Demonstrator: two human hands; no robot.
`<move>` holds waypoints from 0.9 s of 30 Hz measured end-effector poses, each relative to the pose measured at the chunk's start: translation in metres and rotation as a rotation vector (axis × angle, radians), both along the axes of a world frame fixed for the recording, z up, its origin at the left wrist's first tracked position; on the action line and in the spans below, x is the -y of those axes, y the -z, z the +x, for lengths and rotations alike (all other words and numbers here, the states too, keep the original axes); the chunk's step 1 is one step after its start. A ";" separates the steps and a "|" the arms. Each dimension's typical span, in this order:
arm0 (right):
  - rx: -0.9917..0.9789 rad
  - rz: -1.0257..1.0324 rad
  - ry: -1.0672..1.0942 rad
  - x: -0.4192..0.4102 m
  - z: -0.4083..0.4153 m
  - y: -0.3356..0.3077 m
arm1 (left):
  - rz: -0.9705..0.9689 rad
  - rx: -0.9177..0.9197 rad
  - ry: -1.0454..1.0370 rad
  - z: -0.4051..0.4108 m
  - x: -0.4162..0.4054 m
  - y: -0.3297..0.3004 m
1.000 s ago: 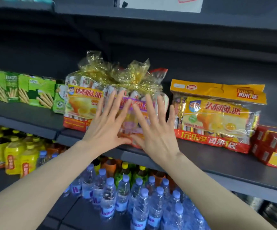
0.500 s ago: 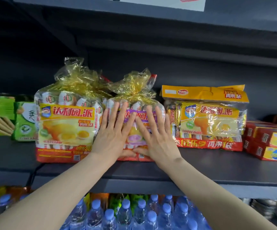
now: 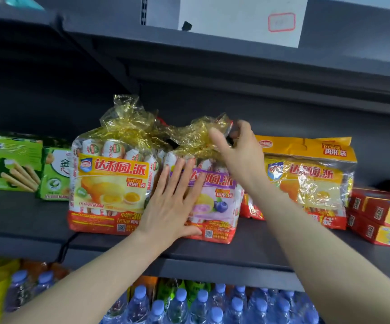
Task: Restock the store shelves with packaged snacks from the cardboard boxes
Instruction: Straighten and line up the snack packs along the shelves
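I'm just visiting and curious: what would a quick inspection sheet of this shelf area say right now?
Surface: dark shelf, packs standing on it.
Job's things: purple snack pack upright between yellow snack pack and orange-topped pack.
Clutter: green boxes, red boxes.
Hands: left hand flat on the purple pack's front; right hand pinches its crinkled gold top.
Cables: thin black cord at shelf edge.
Surroundings: water bottles below; paper sign above.
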State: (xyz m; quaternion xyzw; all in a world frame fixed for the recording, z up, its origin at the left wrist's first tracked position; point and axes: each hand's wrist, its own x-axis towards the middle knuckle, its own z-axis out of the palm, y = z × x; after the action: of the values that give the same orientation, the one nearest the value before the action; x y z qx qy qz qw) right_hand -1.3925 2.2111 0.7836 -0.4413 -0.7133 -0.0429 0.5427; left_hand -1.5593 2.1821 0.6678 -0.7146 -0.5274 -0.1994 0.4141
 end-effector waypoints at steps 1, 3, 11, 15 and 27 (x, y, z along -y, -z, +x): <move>-0.058 -0.108 -0.090 -0.002 -0.004 -0.014 | -0.008 0.002 0.003 0.000 0.002 0.000; -0.108 -0.121 -0.126 -0.005 -0.009 -0.023 | -0.022 -0.001 -0.006 0.001 0.004 -0.001; -0.289 -0.026 0.046 -0.009 -0.014 0.018 | -0.084 0.005 -0.053 0.005 0.018 -0.007; -0.197 0.094 0.005 -0.009 -0.012 0.014 | 0.012 0.173 0.130 0.008 0.026 -0.026; -0.029 0.377 -0.014 -0.001 -0.010 0.002 | 0.069 1.054 0.146 0.014 0.010 -0.101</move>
State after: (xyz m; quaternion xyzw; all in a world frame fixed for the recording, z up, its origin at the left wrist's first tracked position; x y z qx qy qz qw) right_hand -1.4026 2.2125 0.7813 -0.3275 -0.6877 -0.1655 0.6264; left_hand -1.5454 2.1718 0.7691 -0.5382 -0.6061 -0.5768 0.1011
